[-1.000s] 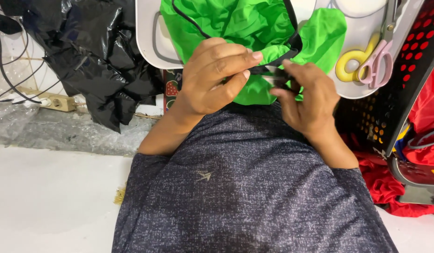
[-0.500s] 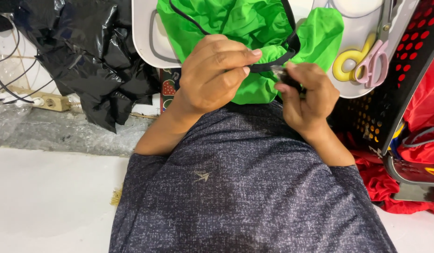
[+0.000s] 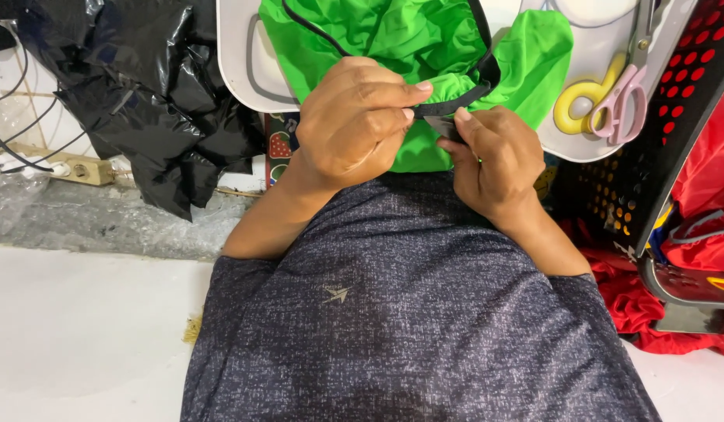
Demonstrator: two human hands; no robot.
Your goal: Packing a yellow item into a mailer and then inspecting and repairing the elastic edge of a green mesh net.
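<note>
Black strap (image 3: 456, 100) pinched between left hand (image 3: 354, 125), right hand (image 3: 491, 160).

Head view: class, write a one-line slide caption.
Left hand and right hand pinch a black strap on green fabric beside scissors.

The person is wearing a short-sleeved T-shirt (image 3: 409, 312) in dark heathered grey, flecked with paler threads. A small pale arrow-shaped emblem (image 3: 336, 294) is sitting on the chest, below the left hand (image 3: 358, 125). Both forearms are showing bare, the right hand (image 3: 495, 160) wearing no rings.
</note>
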